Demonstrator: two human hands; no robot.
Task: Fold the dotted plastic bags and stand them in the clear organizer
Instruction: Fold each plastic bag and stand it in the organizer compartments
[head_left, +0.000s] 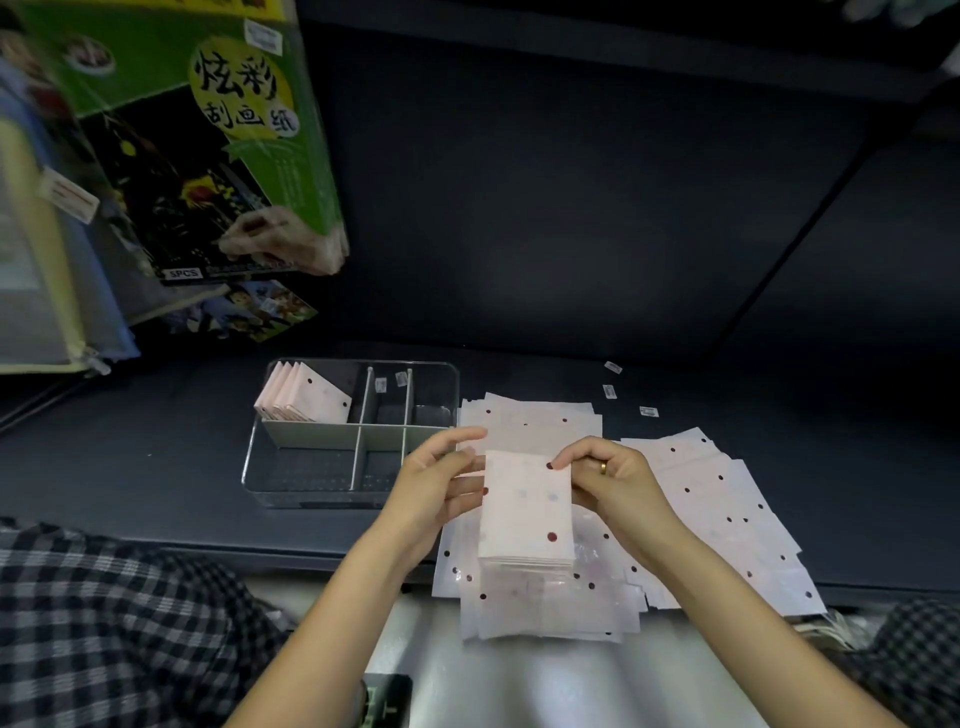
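Pink folded bags (306, 397) already stand in the organizer (270, 486), filling only its far-left compartment; the others look bare. Both my hands, left (434, 480) and right (605, 475), pinch a folded stack (527, 506) by its top corners, above the bench edge. Two flat piles (727, 499) remain, so I judge most folding is left.
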